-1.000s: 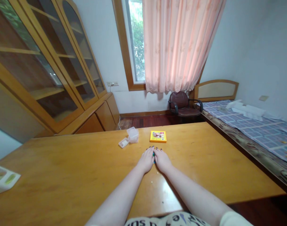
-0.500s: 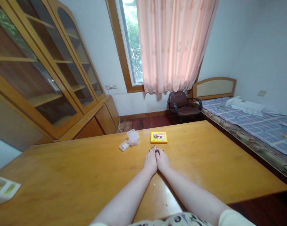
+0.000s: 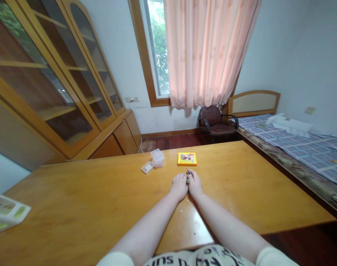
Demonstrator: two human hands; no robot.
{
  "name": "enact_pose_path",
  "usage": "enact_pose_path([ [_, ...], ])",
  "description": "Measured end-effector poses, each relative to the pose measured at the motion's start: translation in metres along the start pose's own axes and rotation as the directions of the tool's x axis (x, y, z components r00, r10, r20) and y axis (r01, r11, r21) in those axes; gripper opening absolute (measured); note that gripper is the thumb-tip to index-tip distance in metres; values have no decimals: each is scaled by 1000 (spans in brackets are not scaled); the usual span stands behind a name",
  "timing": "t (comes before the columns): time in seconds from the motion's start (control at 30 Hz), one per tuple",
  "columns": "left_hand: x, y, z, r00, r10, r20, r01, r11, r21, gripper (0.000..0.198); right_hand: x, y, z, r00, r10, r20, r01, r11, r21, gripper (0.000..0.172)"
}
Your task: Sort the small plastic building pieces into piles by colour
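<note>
Wood-toned room with a pale wall, a window (image 3: 160, 51) half covered by a pink curtain (image 3: 207, 51), a glass-doored cabinet (image 3: 121, 136) on the left, and a brown armchair (image 3: 212, 115) beyond the far edge of a varnished wooden surface (image 3: 88, 207); beside the right edge stands a bed (image 3: 292, 142) with a checked cover. Near the far edge, towards its right corner, lies a yellow box (image 3: 187, 159) with a printed top; to its left, close to the same edge, are a clear plastic container (image 3: 157, 159) with its lid raised and a smaller clear case (image 3: 147, 167), just beside each other. By the left edge is a white carton (image 3: 11, 214) with oval windows, cut off by the border of the view. Both forearms reach forward from the near edge and converge, so that the left hand (image 3: 179, 186) and the right hand (image 3: 195, 184) meet just short of the yellow box, low over the surface. The left fingers are bent, knuckles uppermost; the right fingers curve inward towards them. Between the hands shows a small dark-and-greenish item (image 3: 188, 181), mostly hidden; how far each grip is closed, and which one bears the item, cannot be told
</note>
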State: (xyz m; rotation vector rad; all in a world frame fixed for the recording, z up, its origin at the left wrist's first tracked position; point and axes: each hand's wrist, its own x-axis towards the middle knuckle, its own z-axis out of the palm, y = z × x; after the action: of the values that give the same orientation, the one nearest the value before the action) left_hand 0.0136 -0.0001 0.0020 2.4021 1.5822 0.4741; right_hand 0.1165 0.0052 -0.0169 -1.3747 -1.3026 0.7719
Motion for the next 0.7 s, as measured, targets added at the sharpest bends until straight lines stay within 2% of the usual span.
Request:
enact_pose_path([
  [0.13, 1, 1, 3, 996, -73, -50, 75, 996, 53, 33, -5, -13, 0, 991, -38, 127, 54, 991, -126, 36],
  [0.27, 1, 2, 4, 993, -114, -29, 116, 991, 66, 31, -8, -21, -1, 977, -66, 203, 106, 975, -194, 34],
  [0.47, 0, -1, 2, 980, -197, -7, 197, 980, 40, 33, -8, -18, -1, 980, -103, 173, 137, 971, -196, 33],
  [0.7, 2, -6, -17, 985, -168, -42, 169, 985, 31, 30, -6, -13, 0, 985, -144, 97, 160, 972, -172, 34],
])
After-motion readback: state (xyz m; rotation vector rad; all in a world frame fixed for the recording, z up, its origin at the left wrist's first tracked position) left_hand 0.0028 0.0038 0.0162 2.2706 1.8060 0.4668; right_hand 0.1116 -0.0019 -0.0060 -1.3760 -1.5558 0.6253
